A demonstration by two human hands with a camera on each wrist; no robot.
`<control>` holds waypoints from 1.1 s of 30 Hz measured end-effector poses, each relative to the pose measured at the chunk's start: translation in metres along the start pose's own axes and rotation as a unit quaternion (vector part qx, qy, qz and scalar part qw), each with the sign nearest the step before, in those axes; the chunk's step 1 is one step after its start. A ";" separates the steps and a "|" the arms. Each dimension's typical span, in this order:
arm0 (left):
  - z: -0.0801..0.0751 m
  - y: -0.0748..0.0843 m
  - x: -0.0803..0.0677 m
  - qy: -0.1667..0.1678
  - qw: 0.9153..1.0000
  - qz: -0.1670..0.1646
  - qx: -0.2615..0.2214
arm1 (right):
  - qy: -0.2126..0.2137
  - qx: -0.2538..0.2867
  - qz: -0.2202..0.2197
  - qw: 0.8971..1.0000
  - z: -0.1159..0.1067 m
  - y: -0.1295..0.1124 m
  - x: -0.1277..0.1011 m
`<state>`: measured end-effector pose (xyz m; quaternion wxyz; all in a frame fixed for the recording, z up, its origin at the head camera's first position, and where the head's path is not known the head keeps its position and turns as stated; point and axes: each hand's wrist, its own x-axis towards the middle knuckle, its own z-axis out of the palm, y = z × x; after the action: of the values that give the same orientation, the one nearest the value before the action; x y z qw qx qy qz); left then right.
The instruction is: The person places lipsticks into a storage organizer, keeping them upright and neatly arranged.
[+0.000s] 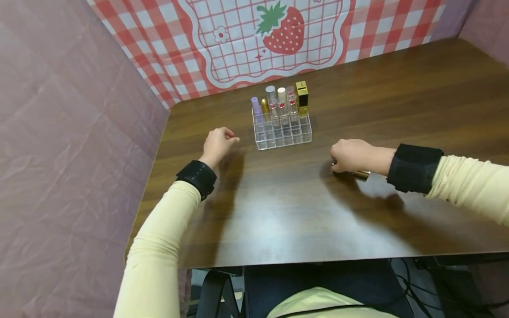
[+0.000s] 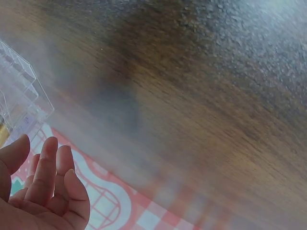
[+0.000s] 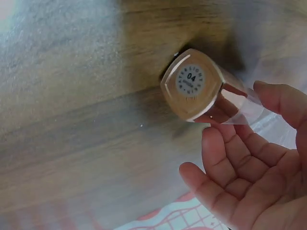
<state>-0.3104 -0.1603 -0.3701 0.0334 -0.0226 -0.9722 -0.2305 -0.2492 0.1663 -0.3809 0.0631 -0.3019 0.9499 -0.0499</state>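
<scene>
My right hand is low over the right side of the table. Between its thumb and fingers it holds a lipstick tube, with a rose-gold end labelled "04" facing the right wrist camera and a clear part at the fingers. In the head view only the tube's gold end shows beneath the hand. To the left of the clear lipstick organizer, my left hand hovers with loosely bent fingers and holds nothing. The left wrist view shows its fingers apart from the thumb, beside the organizer's edge.
Several lipsticks stand in the organizer's back rows, among them a lilac tube, a gold one and a tall gold-and-black one. Behind the wooden table hangs a red checked strawberry cloth.
</scene>
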 end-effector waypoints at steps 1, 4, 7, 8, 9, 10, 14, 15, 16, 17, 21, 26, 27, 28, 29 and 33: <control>0.000 0.000 0.000 0.000 1.000 0.001 0.000 | 0.001 0.000 0.000 1.000 0.001 0.000 0.000; 0.000 0.000 0.000 0.001 1.000 0.001 0.004 | 0.001 0.003 0.002 1.000 0.002 0.001 0.001; -0.001 0.000 0.000 0.000 1.000 0.000 0.009 | -0.017 0.023 0.009 1.000 -0.003 0.002 0.003; -0.001 0.000 0.000 0.000 1.000 0.001 0.009 | -0.023 0.031 0.010 0.999 -0.006 0.001 0.003; -0.002 0.000 0.000 0.000 1.000 0.002 0.009 | -0.026 0.038 0.012 0.999 -0.010 0.001 0.003; -0.002 -0.001 0.000 0.001 1.000 0.003 0.009 | -0.026 0.045 0.012 0.999 -0.015 0.000 0.004; -0.004 -0.002 -0.001 0.004 1.000 0.003 0.007 | 0.001 0.049 0.006 0.999 -0.042 -0.005 0.008; -0.004 -0.002 -0.001 0.005 1.000 0.002 0.008 | 0.010 0.048 0.003 0.999 -0.049 -0.006 0.010; -0.004 -0.003 -0.001 0.006 1.000 0.001 0.008 | 0.016 0.049 0.001 0.999 -0.056 -0.008 0.011; -0.004 -0.003 -0.002 0.006 1.000 -0.001 0.009 | 0.019 0.049 -0.001 0.999 -0.063 -0.010 0.014; -0.003 -0.004 -0.001 0.007 1.000 -0.001 0.012 | 0.032 0.049 -0.012 0.998 -0.084 -0.021 0.027; -0.001 -0.006 0.000 0.004 1.000 0.003 0.008 | 0.053 0.054 -0.028 0.997 -0.101 -0.034 0.051; 0.000 -0.007 0.000 0.004 1.000 0.003 0.007 | 0.062 0.052 -0.035 0.996 -0.103 -0.036 0.056; 0.000 -0.008 0.000 0.003 1.000 0.003 0.006 | 0.067 0.053 -0.039 0.996 -0.105 -0.038 0.062; 0.001 -0.008 0.001 0.001 1.000 0.004 0.004 | 0.073 0.052 -0.042 0.995 -0.107 -0.040 0.068; 0.003 -0.009 0.003 -0.005 1.000 0.004 -0.005 | 0.105 0.035 -0.054 0.992 -0.111 -0.047 0.091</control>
<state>-0.3140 -0.1665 -0.3766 0.0294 -0.0280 -0.9712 -0.2350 -0.3135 0.0818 -0.2730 -0.0292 -0.3437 0.9312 -0.1179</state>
